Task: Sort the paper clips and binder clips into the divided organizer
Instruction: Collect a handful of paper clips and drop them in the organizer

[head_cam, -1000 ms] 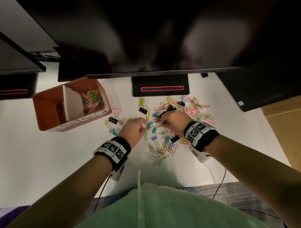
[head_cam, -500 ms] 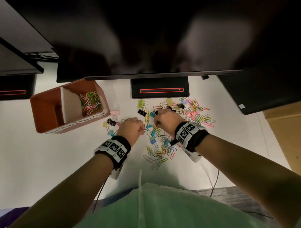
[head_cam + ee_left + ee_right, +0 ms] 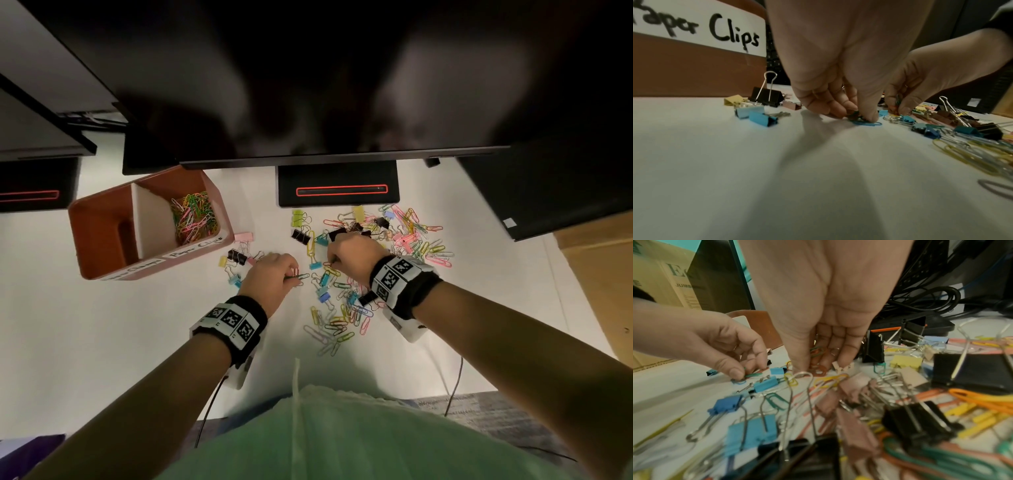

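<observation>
Both hands are down on the white desk [image 3: 85, 335] in the clip scatter. The left hand [image 3: 270, 277] is curled, thumb and fingertips pinching a small bunch of paper clips [image 3: 856, 113], green and red among them, with a blue paper clip [image 3: 867, 123] flat on the desk right under those fingertips. Just right of that pinch, the right hand [image 3: 349, 255] is curled too, its fingers gathered round several orange and green paper clips [image 3: 817, 353]. Loose binder clips [image 3: 764, 385] lie right beside and below the right-hand grip. Up and to the left of the left-hand pinch sits the divided organizer [image 3: 102, 240]: 2 compartments, a heap of coloured clips [image 3: 193, 216] in the right one, labelled "Paper Clips".
</observation>
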